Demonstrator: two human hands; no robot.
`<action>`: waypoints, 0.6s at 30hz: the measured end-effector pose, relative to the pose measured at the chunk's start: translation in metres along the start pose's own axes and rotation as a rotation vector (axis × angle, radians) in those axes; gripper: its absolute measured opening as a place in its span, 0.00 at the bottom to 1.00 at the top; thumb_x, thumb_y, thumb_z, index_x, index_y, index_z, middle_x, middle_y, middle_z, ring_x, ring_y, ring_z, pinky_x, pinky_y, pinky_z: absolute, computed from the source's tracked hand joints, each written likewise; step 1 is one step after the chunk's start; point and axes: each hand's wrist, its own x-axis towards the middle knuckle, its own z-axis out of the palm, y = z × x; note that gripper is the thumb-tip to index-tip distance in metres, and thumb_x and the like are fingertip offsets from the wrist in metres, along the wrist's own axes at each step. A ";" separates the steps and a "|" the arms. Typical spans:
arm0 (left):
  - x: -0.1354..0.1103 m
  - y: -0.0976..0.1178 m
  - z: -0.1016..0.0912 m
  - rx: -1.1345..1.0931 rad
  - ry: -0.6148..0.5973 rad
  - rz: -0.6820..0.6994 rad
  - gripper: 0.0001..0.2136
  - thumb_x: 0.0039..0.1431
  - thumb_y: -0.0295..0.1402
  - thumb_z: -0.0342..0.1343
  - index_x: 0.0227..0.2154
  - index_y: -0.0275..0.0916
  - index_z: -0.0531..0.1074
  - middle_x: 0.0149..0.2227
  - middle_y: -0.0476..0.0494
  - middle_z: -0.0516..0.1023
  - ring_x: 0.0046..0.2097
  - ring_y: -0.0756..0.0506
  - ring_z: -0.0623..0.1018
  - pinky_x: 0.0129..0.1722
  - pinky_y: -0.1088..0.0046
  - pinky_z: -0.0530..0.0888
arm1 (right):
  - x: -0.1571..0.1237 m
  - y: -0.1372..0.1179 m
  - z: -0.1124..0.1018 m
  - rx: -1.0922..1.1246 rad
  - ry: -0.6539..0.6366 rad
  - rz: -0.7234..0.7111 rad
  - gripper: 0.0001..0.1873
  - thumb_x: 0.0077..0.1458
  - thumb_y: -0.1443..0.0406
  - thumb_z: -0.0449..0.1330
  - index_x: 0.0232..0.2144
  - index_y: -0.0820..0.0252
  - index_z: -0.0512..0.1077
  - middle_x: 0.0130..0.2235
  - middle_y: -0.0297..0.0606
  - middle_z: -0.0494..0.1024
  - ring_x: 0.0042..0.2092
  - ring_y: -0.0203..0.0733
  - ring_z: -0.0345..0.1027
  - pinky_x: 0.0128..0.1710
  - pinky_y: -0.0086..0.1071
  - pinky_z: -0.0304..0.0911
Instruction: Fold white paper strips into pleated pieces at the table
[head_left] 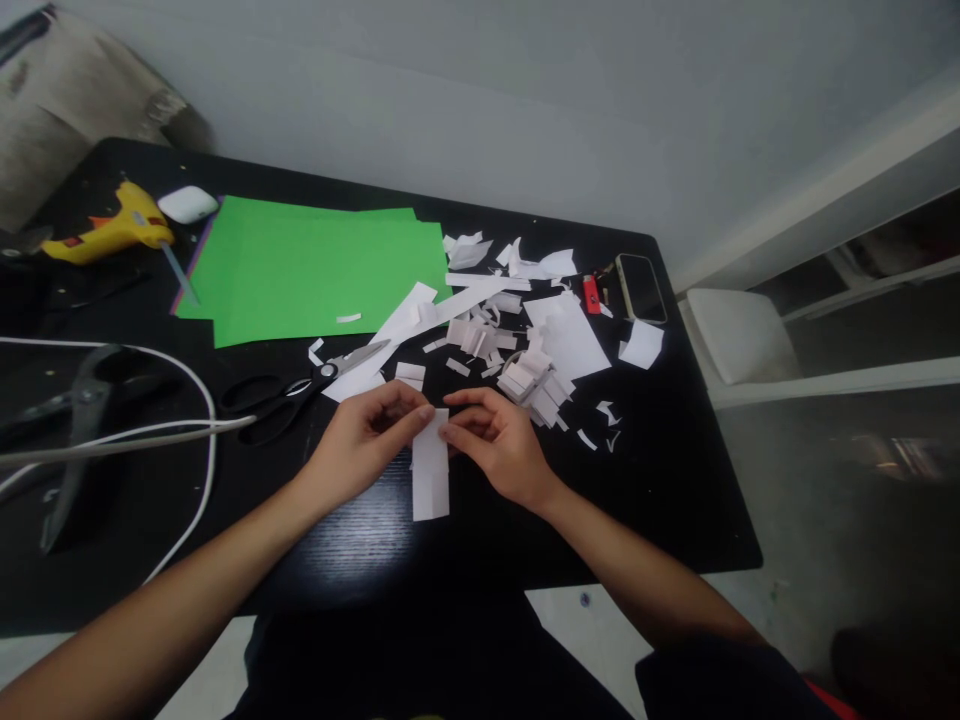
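Between my two hands a white paper strip [430, 470] hangs lengthwise over the black table, with a crease across its lower part. My left hand [379, 425] pinches its upper left edge between thumb and fingers. On the other side my right hand [499, 440] grips the upper right edge, thumb in front. Just beyond the fingers lies a small white paper piece [409, 375]. Black-handled scissors [300, 385] rest to the left, blades partly over a long white paper piece [358, 378]. A heap of small folded paper pieces [529, 380] sits beyond my right hand.
Green sheets [322, 265] lie at the back left, near a yellow glue gun [120, 228] and a white case [187, 204]. A white cable [206, 470] loops at the left over dark pliers-like tools [82, 420]. A red lighter [591, 294] and a phone [640, 288] lie back right.
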 end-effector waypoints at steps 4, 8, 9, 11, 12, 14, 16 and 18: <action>0.001 -0.003 0.000 0.066 -0.063 0.009 0.10 0.63 0.41 0.61 0.34 0.40 0.79 0.29 0.48 0.80 0.30 0.48 0.74 0.29 0.73 0.69 | -0.002 0.002 0.003 0.001 -0.008 0.007 0.23 0.48 0.60 0.75 0.44 0.55 0.70 0.30 0.29 0.81 0.30 0.36 0.77 0.34 0.33 0.77; 0.000 -0.004 0.000 0.079 -0.050 0.026 0.11 0.64 0.41 0.61 0.32 0.39 0.78 0.29 0.49 0.79 0.29 0.49 0.73 0.29 0.74 0.67 | -0.002 0.003 0.003 -0.010 -0.010 0.001 0.24 0.48 0.61 0.75 0.43 0.55 0.69 0.31 0.29 0.81 0.29 0.36 0.77 0.34 0.33 0.75; 0.000 -0.005 0.000 0.081 -0.051 0.029 0.11 0.64 0.41 0.60 0.32 0.39 0.78 0.29 0.49 0.78 0.29 0.49 0.73 0.29 0.74 0.67 | -0.003 0.004 0.003 -0.015 -0.014 0.001 0.24 0.49 0.61 0.75 0.43 0.55 0.68 0.31 0.29 0.81 0.29 0.36 0.77 0.34 0.33 0.75; 0.000 -0.007 0.000 0.085 -0.075 0.032 0.11 0.65 0.41 0.59 0.33 0.39 0.77 0.30 0.49 0.79 0.31 0.49 0.74 0.31 0.73 0.68 | -0.003 0.004 0.002 -0.025 -0.024 0.006 0.24 0.49 0.61 0.75 0.43 0.55 0.68 0.30 0.29 0.81 0.29 0.36 0.77 0.34 0.33 0.74; 0.000 -0.008 0.000 0.092 -0.094 0.036 0.11 0.65 0.41 0.59 0.34 0.39 0.77 0.30 0.48 0.79 0.32 0.48 0.75 0.32 0.73 0.69 | -0.004 0.004 0.002 -0.029 -0.029 0.007 0.24 0.49 0.61 0.75 0.43 0.55 0.68 0.30 0.28 0.81 0.29 0.36 0.77 0.34 0.32 0.74; -0.001 -0.009 0.000 0.110 -0.121 0.047 0.11 0.66 0.41 0.58 0.35 0.39 0.77 0.31 0.48 0.79 0.33 0.48 0.76 0.33 0.72 0.70 | -0.004 0.004 0.002 -0.031 -0.038 0.004 0.24 0.49 0.61 0.75 0.43 0.54 0.67 0.30 0.28 0.81 0.29 0.36 0.76 0.33 0.32 0.73; -0.001 -0.009 0.000 0.122 -0.117 0.058 0.11 0.67 0.41 0.58 0.35 0.39 0.77 0.30 0.48 0.79 0.33 0.48 0.75 0.33 0.72 0.70 | -0.004 0.005 0.002 -0.035 -0.047 -0.005 0.24 0.49 0.61 0.75 0.43 0.54 0.67 0.30 0.28 0.81 0.29 0.36 0.76 0.33 0.32 0.73; -0.001 -0.008 0.000 0.119 -0.099 0.061 0.12 0.66 0.42 0.59 0.34 0.39 0.78 0.29 0.48 0.78 0.32 0.48 0.75 0.32 0.73 0.69 | -0.003 0.004 0.001 -0.044 -0.054 -0.009 0.24 0.49 0.60 0.74 0.43 0.54 0.67 0.30 0.28 0.81 0.29 0.36 0.76 0.33 0.32 0.73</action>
